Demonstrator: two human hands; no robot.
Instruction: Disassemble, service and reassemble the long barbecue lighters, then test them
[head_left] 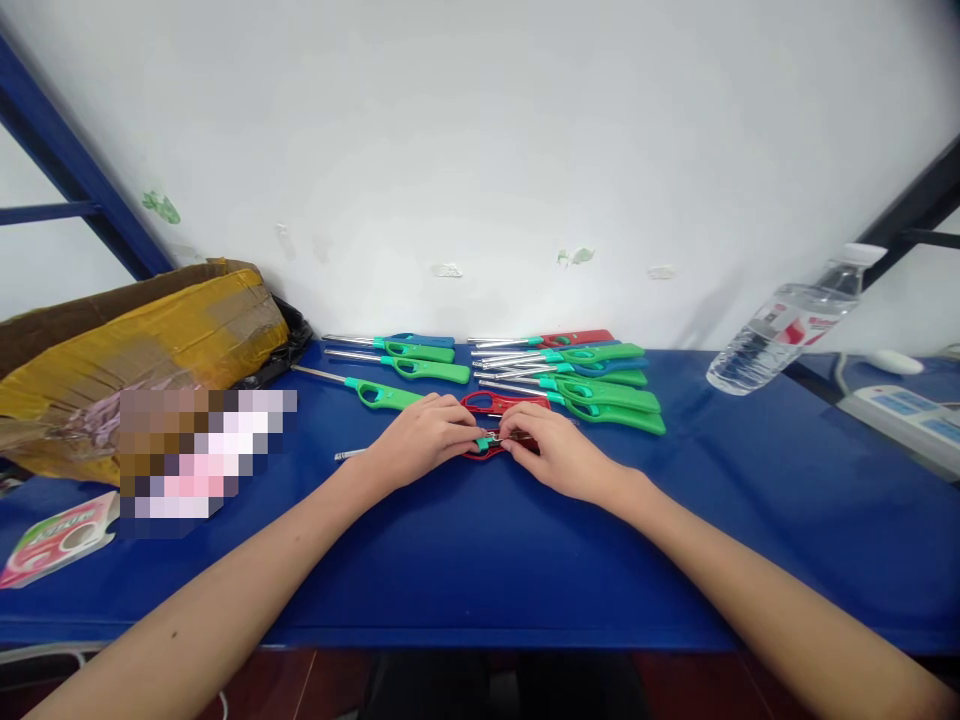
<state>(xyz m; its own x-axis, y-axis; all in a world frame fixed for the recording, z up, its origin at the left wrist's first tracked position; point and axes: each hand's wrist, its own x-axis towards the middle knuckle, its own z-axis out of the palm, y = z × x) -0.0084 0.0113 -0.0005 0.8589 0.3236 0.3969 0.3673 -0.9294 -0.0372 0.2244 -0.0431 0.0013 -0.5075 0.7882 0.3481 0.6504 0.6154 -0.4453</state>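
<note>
A red gas lighter (486, 454) with its inner parts exposed lies between my hands on the blue table. My left hand (427, 435) grips it near the turquoise part, and its metal tube (349, 455) sticks out to the left. On the handle end, my right hand (559, 450) has its fingers pinched together; they hide most of that end. Just behind lies a loose red handle piece (484, 402), partly covered by my fingers. A green gas lighter (386, 397) rests beyond my left hand.
Several gas lighters (611, 398) are piled at the back right, and a few more (427, 371) at the back left. A taped package (150, 330) and a printed card (64, 535) occupy the left. A water bottle (787, 325) and a power strip (911, 420) are on the right.
</note>
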